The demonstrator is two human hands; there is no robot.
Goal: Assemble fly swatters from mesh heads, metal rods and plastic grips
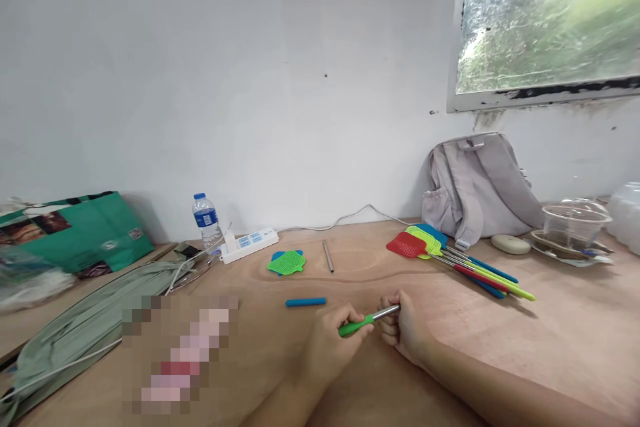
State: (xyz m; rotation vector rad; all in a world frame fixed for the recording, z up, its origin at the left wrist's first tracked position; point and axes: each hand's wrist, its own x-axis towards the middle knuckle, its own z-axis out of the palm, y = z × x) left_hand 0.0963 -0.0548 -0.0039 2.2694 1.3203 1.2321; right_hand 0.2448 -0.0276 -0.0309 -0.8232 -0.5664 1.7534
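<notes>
Between my two hands is a fly swatter handle, with a green grip [353,327] and a metal rod [384,313]. My left hand [327,340] pinches the green grip between thumb and fingers. Wrapped round the far end of the rod is my right hand [406,328], its fingers closed, so that end is hidden. Just beyond my left hand lies a loose blue handle [306,302]. Further back are a green swatter head [287,263] overlapping a blue swatter head [277,255], and a separate metal rod [328,257].
Several fly swatters, a red one [409,245] among them, lie stacked at the right. Behind them, a grey backpack [480,180] leans on the wall near a plastic cup [575,223]. A power strip [250,245], water bottle [205,219] and green bag [113,233] stand left.
</notes>
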